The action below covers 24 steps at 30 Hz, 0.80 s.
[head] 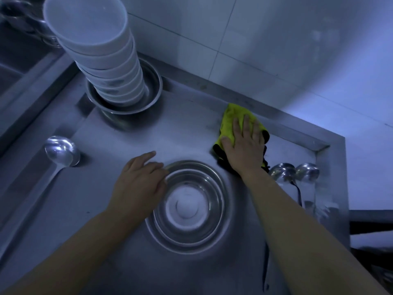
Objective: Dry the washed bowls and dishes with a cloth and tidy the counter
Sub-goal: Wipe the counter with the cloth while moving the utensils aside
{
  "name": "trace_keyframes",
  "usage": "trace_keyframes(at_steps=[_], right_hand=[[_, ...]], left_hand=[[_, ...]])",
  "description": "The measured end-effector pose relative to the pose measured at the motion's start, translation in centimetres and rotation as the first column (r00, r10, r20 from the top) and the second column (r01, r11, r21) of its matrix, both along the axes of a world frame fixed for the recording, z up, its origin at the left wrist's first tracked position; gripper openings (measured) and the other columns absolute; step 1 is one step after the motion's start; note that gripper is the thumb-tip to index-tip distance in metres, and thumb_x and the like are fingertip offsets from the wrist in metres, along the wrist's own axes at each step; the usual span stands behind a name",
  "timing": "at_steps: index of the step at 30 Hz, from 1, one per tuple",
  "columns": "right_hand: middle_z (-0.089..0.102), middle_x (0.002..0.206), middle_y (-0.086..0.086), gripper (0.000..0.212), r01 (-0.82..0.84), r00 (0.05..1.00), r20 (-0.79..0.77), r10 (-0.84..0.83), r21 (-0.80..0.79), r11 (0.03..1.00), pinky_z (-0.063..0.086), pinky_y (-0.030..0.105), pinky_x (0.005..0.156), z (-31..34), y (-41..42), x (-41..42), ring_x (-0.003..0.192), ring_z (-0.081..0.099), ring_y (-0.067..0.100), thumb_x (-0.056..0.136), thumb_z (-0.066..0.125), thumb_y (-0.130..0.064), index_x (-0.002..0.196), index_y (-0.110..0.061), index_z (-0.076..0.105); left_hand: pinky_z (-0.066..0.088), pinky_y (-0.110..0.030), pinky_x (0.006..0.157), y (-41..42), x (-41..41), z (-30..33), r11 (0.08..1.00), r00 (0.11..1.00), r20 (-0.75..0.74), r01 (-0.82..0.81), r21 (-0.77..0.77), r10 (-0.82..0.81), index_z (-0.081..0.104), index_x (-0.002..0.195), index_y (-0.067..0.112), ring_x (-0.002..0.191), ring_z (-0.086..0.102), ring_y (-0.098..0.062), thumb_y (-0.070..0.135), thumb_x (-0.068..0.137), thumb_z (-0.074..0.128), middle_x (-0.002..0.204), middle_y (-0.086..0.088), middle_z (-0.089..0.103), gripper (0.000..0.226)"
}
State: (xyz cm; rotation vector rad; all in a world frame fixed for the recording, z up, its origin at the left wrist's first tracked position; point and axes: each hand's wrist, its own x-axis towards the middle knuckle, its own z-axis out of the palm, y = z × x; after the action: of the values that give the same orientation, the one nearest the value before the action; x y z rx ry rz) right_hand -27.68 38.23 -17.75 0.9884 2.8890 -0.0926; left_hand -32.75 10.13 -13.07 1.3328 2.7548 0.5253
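A steel bowl (189,206) stands upright in the middle of the steel counter (119,241). My left hand (140,184) rests on its left rim with fingers spread. My right hand (244,145) presses flat, palm down, on a yellow cloth with black edging (230,119) lying on the counter near the back ledge. A tall, leaning stack of white bowls (102,50) sits inside a steel basin (153,86) at the back left.
A steel ladle (60,151) lies at the left by the counter's raised edge. Two more ladles (295,173) lie at the right edge. A sink (14,67) is at the far left, and a tiled wall (255,50) stands behind.
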Motion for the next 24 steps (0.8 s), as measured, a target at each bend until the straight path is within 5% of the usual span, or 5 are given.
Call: trace_keyframes(at_steps=[8, 11, 14, 24], right_hand=[[0.006, 0.161, 0.004, 0.065, -0.106, 0.994, 0.007, 0.106, -0.045, 0.993, 0.006, 0.042, 0.116, 0.5, -6.9, 7.5, 0.147, -0.001, 0.027, 0.096, 0.041, -0.045, 0.152, -0.027, 0.014], [0.013, 0.159, 0.007, 0.064, -0.134, 0.991, -0.009, 0.134, -0.043, 0.99, 0.01, 0.043, 0.117, 1.3, -9.9, 11.5, 0.147, 0.007, 0.031, 0.09, 0.025, -0.043, 0.151, -0.021, 0.022], [0.013, 0.159, 0.005, 0.069, -0.104, 0.994, 0.003, 0.105, -0.079, 0.991, 0.011, 0.043, 0.117, 1.7, -13.5, 15.5, 0.147, 0.004, 0.029, 0.085, 0.015, -0.044, 0.149, -0.022, 0.027], [0.019, 0.156, 0.016, 0.073, 0.083, 0.995, 0.062, -0.077, -0.099, 0.992, 0.024, 0.059, 0.106, 2.1, -29.7, 21.5, 0.143, 0.012, 0.043, 0.082, 0.03, -0.057, 0.147, -0.024, 0.035]], left_hand=[[0.046, -0.043, 0.09, -3.9, 2.4, 0.8, 1.0, 0.997, 0.071, 0.012, 0.005, -0.013, 0.074, 0.088, 0.011, 0.113, 0.059, -0.032, 0.021, 0.077, 0.045, 0.093, -0.003, 0.073, 0.033], [0.046, -0.045, 0.091, -6.1, 3.3, 1.2, 1.0, 0.996, 0.091, 0.025, -0.011, -0.024, 0.074, 0.089, 0.009, 0.112, 0.06, -0.033, 0.024, 0.079, 0.037, 0.095, -0.006, 0.073, 0.041], [0.044, -0.047, 0.092, -8.5, 4.1, 1.3, 0.999, 0.991, 0.128, 0.029, -0.037, -0.024, 0.074, 0.092, 0.006, 0.114, 0.058, -0.035, 0.017, 0.079, 0.042, 0.099, -0.01, 0.072, 0.036], [0.048, -0.05, 0.092, -19.4, 5.4, 2.4, 0.996, 0.976, 0.196, -0.094, -0.01, 0.094, 0.073, 0.091, 0.0, 0.108, 0.059, -0.04, 0.01, 0.076, 0.052, 0.097, -0.016, 0.072, 0.028]])
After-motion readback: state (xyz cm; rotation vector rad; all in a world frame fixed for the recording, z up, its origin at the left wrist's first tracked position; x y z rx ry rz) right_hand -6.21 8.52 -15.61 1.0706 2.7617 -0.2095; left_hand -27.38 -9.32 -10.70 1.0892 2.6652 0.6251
